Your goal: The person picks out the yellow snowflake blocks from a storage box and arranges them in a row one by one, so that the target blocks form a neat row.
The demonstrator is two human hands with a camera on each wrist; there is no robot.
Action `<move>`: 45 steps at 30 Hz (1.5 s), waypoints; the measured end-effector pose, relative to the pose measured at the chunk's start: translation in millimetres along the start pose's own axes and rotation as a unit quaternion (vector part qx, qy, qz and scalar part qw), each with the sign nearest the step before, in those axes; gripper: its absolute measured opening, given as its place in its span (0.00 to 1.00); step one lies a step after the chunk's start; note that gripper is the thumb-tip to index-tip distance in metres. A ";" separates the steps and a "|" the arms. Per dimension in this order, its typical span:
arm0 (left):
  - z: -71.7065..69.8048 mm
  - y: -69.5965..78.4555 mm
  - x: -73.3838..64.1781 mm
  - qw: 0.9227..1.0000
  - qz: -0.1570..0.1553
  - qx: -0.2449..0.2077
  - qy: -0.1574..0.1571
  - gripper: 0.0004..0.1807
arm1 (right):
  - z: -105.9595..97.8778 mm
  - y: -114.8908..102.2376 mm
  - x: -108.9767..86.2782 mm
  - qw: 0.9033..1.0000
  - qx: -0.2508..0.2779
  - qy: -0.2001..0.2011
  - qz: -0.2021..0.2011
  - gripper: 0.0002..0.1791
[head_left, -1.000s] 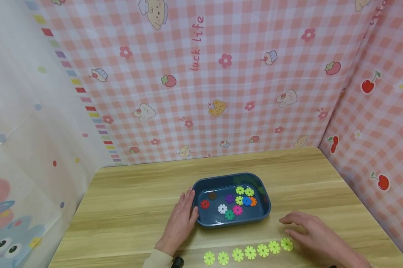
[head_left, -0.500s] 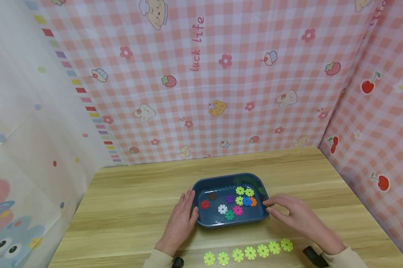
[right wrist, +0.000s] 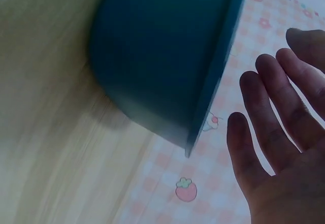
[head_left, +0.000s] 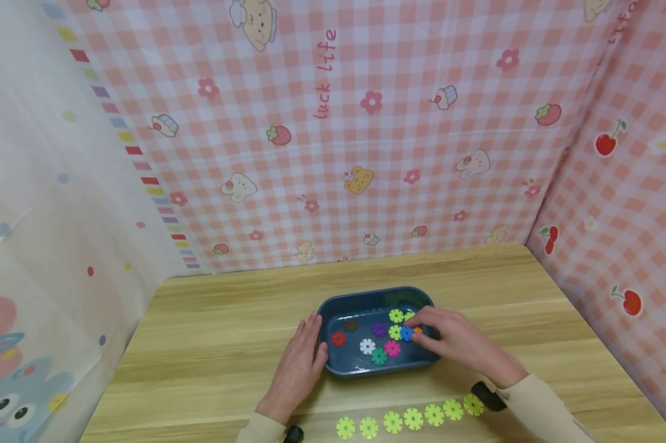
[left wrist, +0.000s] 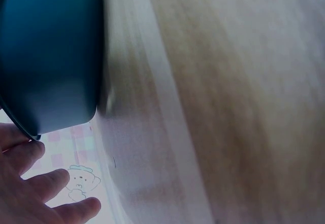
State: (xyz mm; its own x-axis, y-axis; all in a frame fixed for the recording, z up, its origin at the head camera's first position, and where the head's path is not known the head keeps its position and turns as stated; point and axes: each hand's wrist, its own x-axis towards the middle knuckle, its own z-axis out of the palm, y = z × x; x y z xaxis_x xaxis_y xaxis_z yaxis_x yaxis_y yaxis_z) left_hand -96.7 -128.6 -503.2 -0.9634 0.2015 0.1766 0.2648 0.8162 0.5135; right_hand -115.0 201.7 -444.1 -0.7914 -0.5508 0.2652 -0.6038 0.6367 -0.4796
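A dark blue tray [head_left: 360, 371] holds several notched plastic discs, among them a red disc [head_left: 339, 338], a white disc [head_left: 368, 346], a green disc [head_left: 379, 356] and a pink disc [head_left: 392, 349]. My left hand [head_left: 298, 369] rests against the tray's left side, fingers nearly straight along the rim. Over the tray's right end reaches my right hand [head_left: 454, 339], its thumb and forefinger apart beside a blue disc [head_left: 406, 333]. An orange disc and a yellow-green disc are partly hidden by those fingers. In the right wrist view the other fingers [right wrist: 274, 112] extend above the rim.
Several yellow-green discs [head_left: 413, 418] lie in a row on the wooden table [head_left: 216, 357] in front of the tray. A pink checked cloth [head_left: 333, 154] hangs behind the table, with more cloth at both sides.
My right hand has moved from beside the right end of the disc row, up and left, past the tray's right rim to above the discs inside. The left hand has stayed put.
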 end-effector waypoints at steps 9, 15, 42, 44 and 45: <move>-0.2 0.2 -0.3 1.000 -0.007 0.006 -0.006 0.31 | 13.5 4.5 23.3 0.997 -0.026 -0.073 0.019 0.15; 0.2 0.2 -0.3 1.000 -0.010 0.008 -0.006 0.31 | 23.1 8.3 33.7 0.994 -0.051 -0.094 0.011 0.16; -0.4 0.1 0.3 1.000 -0.003 0.007 -0.003 0.31 | 49.3 13.1 54.2 0.991 -0.013 -0.133 0.026 0.15; -0.5 0.2 0.4 1.000 -0.003 0.007 -0.004 0.31 | 50.3 14.4 55.1 0.991 -0.013 -0.124 0.037 0.15; -0.5 0.2 0.5 1.000 -0.004 0.007 -0.004 0.31 | 50.8 14.8 55.5 0.991 -0.012 -0.122 0.044 0.16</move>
State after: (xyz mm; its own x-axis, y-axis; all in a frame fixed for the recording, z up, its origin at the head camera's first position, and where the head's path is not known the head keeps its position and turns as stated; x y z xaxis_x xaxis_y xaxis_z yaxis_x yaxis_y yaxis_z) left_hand -97.1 -128.7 -502.6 -0.9661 0.1990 0.1648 0.2559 0.8251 0.5038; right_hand -163.0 153.1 -479.1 -0.7958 -0.6055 0.0111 -0.5385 0.6991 -0.4703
